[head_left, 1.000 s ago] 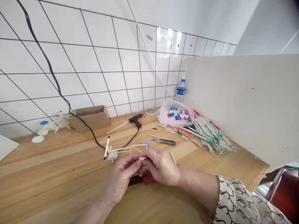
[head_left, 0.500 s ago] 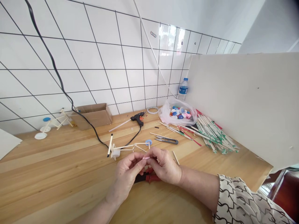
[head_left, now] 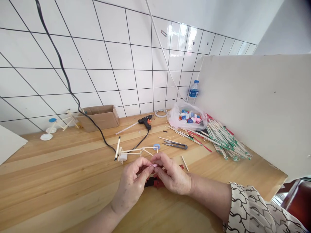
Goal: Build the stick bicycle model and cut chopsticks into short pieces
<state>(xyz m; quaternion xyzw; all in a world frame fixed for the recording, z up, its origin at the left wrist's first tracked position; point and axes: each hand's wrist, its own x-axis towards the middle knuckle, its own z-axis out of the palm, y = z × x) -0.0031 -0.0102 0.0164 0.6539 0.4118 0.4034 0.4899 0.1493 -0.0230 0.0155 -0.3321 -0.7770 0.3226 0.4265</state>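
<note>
Between the fingertips of my left hand (head_left: 133, 181) and my right hand (head_left: 171, 174) is a small pink piece (head_left: 153, 165), pinched from both sides. Its exact kind is mostly hidden by the fingers. Under the hands lies a tool with red and black handles (head_left: 157, 183), partly covered. Just beyond them a stick model (head_left: 131, 151) of thin wooden sticks rests on the table, with a white cap (head_left: 123, 157) at one end and a blue cap (head_left: 156, 147) at the other.
A glue gun (head_left: 145, 121) with its cord lies behind, near a cardboard box (head_left: 99, 119) and a tape roll (head_left: 160, 113). Thread snips (head_left: 175, 144), a bag of bottle caps (head_left: 173, 119), packed chopsticks (head_left: 223, 139) and a water bottle (head_left: 193, 92) are at the right. Another stick model (head_left: 62, 124) stands back left.
The view has shifted slightly, so the table's things sit a little further right. Both hands keep their pinch on the pink piece, which has turned slightly.
</note>
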